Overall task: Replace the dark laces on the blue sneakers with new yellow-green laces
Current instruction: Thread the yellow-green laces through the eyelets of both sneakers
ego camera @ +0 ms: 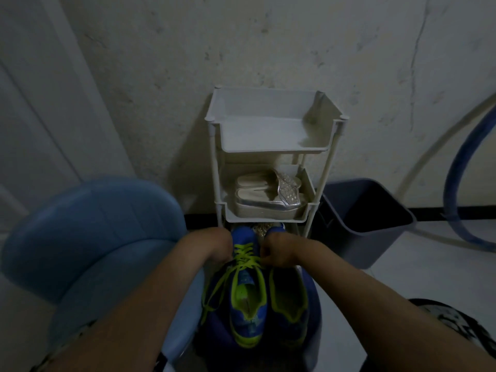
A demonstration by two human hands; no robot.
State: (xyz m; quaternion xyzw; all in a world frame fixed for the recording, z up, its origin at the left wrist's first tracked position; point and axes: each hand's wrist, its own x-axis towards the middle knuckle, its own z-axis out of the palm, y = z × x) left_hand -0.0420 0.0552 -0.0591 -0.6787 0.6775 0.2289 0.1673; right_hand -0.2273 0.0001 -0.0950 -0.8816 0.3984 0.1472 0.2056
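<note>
Two blue sneakers with yellow-green lining lie side by side in front of me, toes pointing away. The left sneaker [247,299] carries yellow-green laces [243,257] crossed over its upper, and their loose ends trail down its left side. The right sneaker [288,304] shows no lace. My left hand [214,244] rests against the left sneaker's outer side, fingers hidden behind the shoe. My right hand [276,251] is curled at the lacing between the two shoes and seems to pinch a yellow-green lace. No dark laces are in view.
A white three-tier rack [273,146] stands against the wall just beyond the shoes; silver sandals [268,191] sit on its middle shelf. A blue cushioned chair [88,237] is at left, a dark grey bin [367,218] at right, a blue hoop [456,183] far right.
</note>
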